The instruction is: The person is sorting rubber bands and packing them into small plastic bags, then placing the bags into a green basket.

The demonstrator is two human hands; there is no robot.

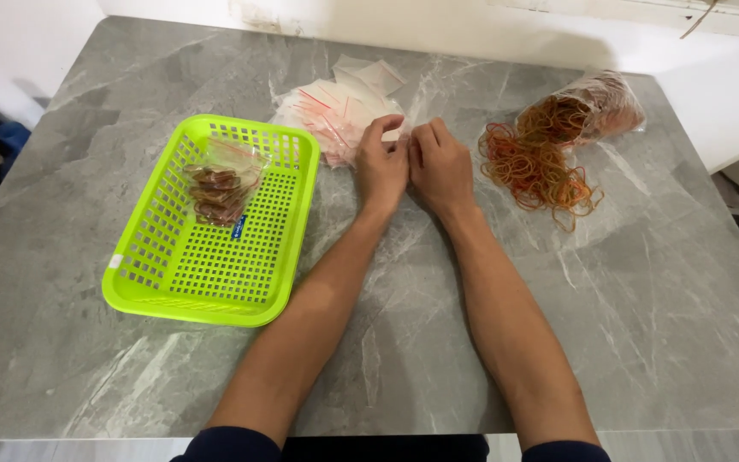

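On the grey tabletop (438, 342), both hands, left hand (381, 169) and right hand (440, 167), pinch a clear bag (403, 135) with closed fingers beside the bag pile (335, 111), rubber bands (536, 167) and green basket (173, 282).

table (643, 299) is done in grey marble with pale white veins | basket (173, 274) is coloured a loud lime green, gridded with holes | little bags (335, 107) are seen as clear with red strips | rubber bands (536, 167) are mixed orange, red and tan | sleeves (228, 445) are dark navy
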